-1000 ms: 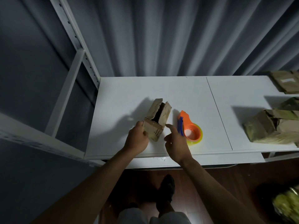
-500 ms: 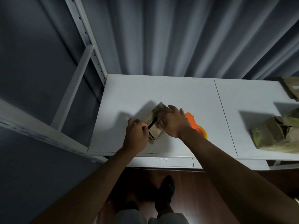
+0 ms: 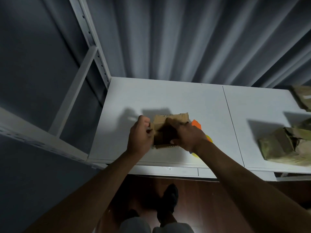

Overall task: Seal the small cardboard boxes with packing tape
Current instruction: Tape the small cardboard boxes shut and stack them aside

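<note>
Box: a small cardboard box [image 3: 170, 130] lies on the white desk [image 3: 168, 98], near its front edge, at the picture's centre.
Left hand [image 3: 140, 137]: fingers curled round the box's left end.
Right hand [image 3: 186, 135]: fingers laid over the top, thumb at the near side, grasping it.
Tape dispenser [image 3: 196, 124]: orange, at 3 o'clock of the box, mostly hidden by the right hand.
Open room: bare desk from 9 to 1 o'clock, back to the curtain [image 3: 185, 39].
Other boxes [image 3: 286, 145]: piled at the right edge.
Writing: none readable.

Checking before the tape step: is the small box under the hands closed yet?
Not closed. The small box shows a dark gap between its raised flaps; the left hand grips its side, and the right hand holds a flap. No tape visible.
</note>
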